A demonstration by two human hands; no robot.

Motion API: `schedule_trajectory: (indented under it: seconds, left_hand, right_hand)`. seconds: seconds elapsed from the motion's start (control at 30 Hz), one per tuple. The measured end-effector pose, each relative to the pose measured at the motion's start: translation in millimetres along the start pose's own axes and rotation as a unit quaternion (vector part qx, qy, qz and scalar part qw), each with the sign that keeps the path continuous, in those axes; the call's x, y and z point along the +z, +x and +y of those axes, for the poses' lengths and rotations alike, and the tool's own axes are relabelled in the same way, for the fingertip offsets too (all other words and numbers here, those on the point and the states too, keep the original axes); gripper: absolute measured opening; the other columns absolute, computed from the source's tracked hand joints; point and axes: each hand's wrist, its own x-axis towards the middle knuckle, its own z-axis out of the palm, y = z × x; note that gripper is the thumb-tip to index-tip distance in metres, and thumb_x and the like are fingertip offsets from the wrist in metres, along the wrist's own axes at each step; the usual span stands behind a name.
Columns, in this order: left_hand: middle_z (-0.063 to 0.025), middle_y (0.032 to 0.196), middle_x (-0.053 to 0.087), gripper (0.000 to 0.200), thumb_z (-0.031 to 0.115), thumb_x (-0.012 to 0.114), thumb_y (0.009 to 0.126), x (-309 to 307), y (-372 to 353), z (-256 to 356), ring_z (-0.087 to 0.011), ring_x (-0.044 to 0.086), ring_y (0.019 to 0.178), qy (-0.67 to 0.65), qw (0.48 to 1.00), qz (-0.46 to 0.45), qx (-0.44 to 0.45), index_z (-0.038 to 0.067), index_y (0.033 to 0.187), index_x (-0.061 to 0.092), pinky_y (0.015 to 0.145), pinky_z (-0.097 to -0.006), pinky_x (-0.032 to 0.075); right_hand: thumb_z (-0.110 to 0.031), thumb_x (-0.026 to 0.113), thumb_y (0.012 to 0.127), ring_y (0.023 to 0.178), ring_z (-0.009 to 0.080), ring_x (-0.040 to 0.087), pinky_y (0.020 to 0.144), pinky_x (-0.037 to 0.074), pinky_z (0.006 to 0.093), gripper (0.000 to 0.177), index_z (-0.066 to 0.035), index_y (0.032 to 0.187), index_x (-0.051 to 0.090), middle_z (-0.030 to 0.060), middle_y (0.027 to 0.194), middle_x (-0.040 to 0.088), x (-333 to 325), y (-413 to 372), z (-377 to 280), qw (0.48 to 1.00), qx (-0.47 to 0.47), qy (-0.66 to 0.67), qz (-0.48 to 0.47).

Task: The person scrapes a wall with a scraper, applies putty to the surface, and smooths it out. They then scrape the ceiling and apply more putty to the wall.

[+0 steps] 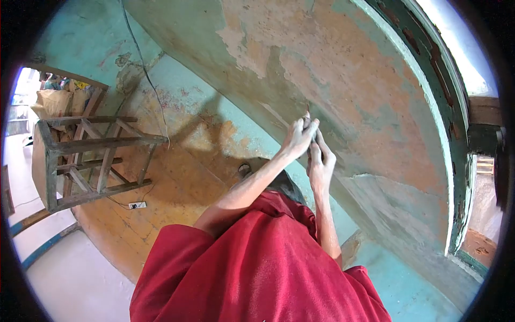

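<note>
My left hand (pixel 298 140) is closed, with its fingers pressed together in front of the wall (pixel 370 102). A thin, pointed brownish thing (pixel 308 108) shows at its fingertips, too small to name. Just below and to the right, my right hand (pixel 322 163) has its fingers bent up against the left one. Whatever sits between its fingertips is hidden. Both hands look dusty with pale powder. The wall surface near them is patchy, with green paint, bare brownish plaster and grey smears.
A wooden stool-like frame (pixel 102 140) lies on its side at the left. Near it are a white power strip (pixel 137 205) and a hanging cable (pixel 140 59). A window frame (pixel 448 102) with peeling paint edges the wall at the right. The floor (pixel 177 177) is stained orange.
</note>
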Motion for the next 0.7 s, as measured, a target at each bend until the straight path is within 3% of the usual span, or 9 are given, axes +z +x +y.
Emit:
schedule_trajectory:
  seconds: [0.13, 0.23, 0.33, 0.37, 0.53, 0.6, 0.63, 0.67, 0.7]
  left_hand:
    - [-0.0129, 0.070, 0.061, 0.048, 0.040, 0.059, 0.097, 11, -5, 6, -0.0203, 0.059, 0.067, 0.099, 0.989, 0.073, 0.080, -0.007, 0.087, 0.059, 0.061, -0.0385, 0.048]
    - [0.0002, 0.081, 0.056, 0.033, 0.036, 0.060, 0.099, -17, 11, 3, -0.0091, 0.052, 0.075, -0.022, 0.996, 0.001, -0.083, 0.003, 0.095, 0.059, 0.066, -0.0254, 0.045]
    - [0.0004, 0.082, 0.056, 0.034, 0.037, 0.061, 0.098, 4, 2, -21, -0.0086, 0.053, 0.075, -0.087, 0.995, -0.041, 0.019, 0.003, 0.093, 0.058, 0.064, -0.0256, 0.045]
    - [0.0013, 0.082, 0.057, 0.033, 0.037, 0.060, 0.099, 7, -8, 6, -0.0083, 0.053, 0.073, 0.057, 0.998, 0.031, 0.006, 0.004, 0.092, 0.059, 0.061, -0.0263, 0.045]
    - [-0.0080, 0.075, 0.063, 0.047, 0.044, 0.063, 0.095, -18, 8, 4, -0.0151, 0.058, 0.072, -0.012, 0.995, 0.062, -0.078, -0.002, 0.085, 0.062, 0.063, -0.0337, 0.048]
    - [-0.0070, 0.075, 0.062, 0.045, 0.042, 0.064, 0.095, -8, 4, -2, -0.0136, 0.056, 0.072, -0.088, 0.996, -0.005, -0.007, -0.001, 0.085, 0.062, 0.063, -0.0326, 0.047]
    - [-0.0047, 0.075, 0.061, 0.041, 0.039, 0.063, 0.096, 3, -1, -1, -0.0114, 0.055, 0.072, 0.026, 0.998, 0.060, 0.022, -0.001, 0.084, 0.062, 0.063, -0.0313, 0.047]
    - [-0.0040, 0.075, 0.061, 0.040, 0.038, 0.062, 0.097, 4, -1, 4, -0.0103, 0.055, 0.071, 0.015, 0.997, 0.072, 0.014, 0.000, 0.083, 0.061, 0.062, -0.0308, 0.046]
    - [-0.0007, 0.077, 0.058, 0.032, 0.033, 0.061, 0.098, -2, 8, 0, -0.0081, 0.052, 0.070, -0.044, 0.997, 0.052, -0.027, 0.003, 0.086, 0.061, 0.061, -0.0276, 0.045]
  right_hand:
    - [-0.007, 0.048, 0.097, 0.111, 0.0187, 0.062, 0.098, 0.045, 0.0303, 0.044, 0.004, 0.140, 0.052, 0.0178, 0.126, 0.067, -8, 1, -9, 0.998, 0.009, 0.055, 0.005]
    - [-0.005, 0.045, 0.097, 0.116, 0.0191, 0.061, 0.101, 0.044, 0.0308, 0.045, 0.005, 0.141, 0.049, 0.0180, 0.128, 0.066, 15, 14, -3, 0.997, -0.037, -0.062, -0.014]
    - [-0.007, 0.048, 0.096, 0.114, 0.0202, 0.063, 0.099, 0.045, 0.0308, 0.045, 0.004, 0.139, 0.051, 0.0200, 0.126, 0.066, 3, -5, -8, 0.998, -0.060, 0.002, 0.018]
    - [-0.008, 0.049, 0.096, 0.112, 0.0181, 0.063, 0.098, 0.045, 0.0297, 0.044, 0.004, 0.139, 0.052, 0.0205, 0.124, 0.067, -3, -6, -22, 1.000, -0.012, 0.004, 0.003]
    - [-0.008, 0.048, 0.097, 0.111, 0.0146, 0.061, 0.097, 0.045, 0.0288, 0.044, 0.004, 0.139, 0.051, 0.0187, 0.124, 0.068, 23, 15, 0, 0.998, -0.020, -0.055, -0.004]
    - [-0.008, 0.049, 0.097, 0.068, 0.0058, 0.045, 0.058, 0.037, 0.0241, 0.043, 0.005, 0.138, 0.053, -0.0009, 0.091, 0.061, 13, 10, 7, 0.994, -0.105, -0.023, 0.028]
    - [-0.008, 0.049, 0.097, 0.067, 0.0060, 0.047, 0.058, 0.038, 0.0241, 0.043, 0.005, 0.138, 0.053, 0.0001, 0.095, 0.064, 4, 5, 2, 0.999, -0.049, 0.018, 0.013]
    - [-0.006, 0.046, 0.096, 0.108, 0.0171, 0.064, 0.097, 0.046, 0.0294, 0.045, 0.003, 0.140, 0.052, 0.0189, 0.121, 0.069, 5, 5, -14, 1.000, -0.011, 0.026, -0.002]
    - [-0.007, 0.047, 0.096, 0.103, 0.0176, 0.065, 0.095, 0.047, 0.0299, 0.045, 0.002, 0.140, 0.052, 0.0202, 0.119, 0.069, 10, 15, -12, 1.000, -0.014, -0.021, -0.016]
